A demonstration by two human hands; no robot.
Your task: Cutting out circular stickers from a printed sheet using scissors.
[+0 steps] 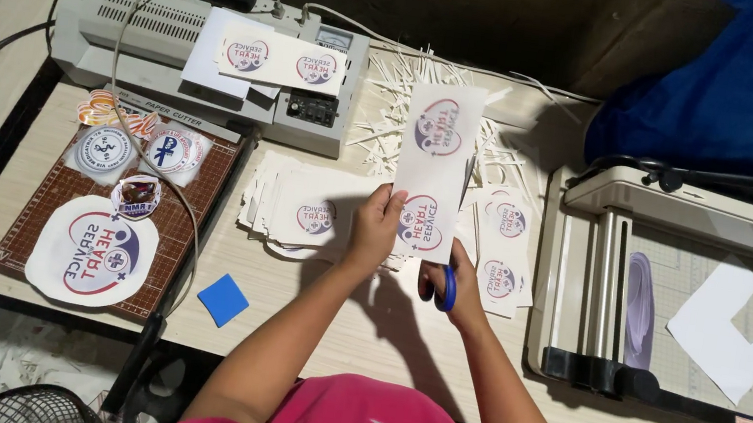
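your left hand (375, 226) pinches the lower edge of a tall printed strip (438, 166), held upright above the table (305, 314). your right hand (459, 285), at four o'clock from it, is closed around blue-handled scissors (446, 289). cut prints (304, 212) lie stacked at nine o'clock.

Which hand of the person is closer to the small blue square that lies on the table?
Left. The left hand holds up the printed paper strip, above and right of the blue square. The right hand, holding blue-handled scissors, is farther right.
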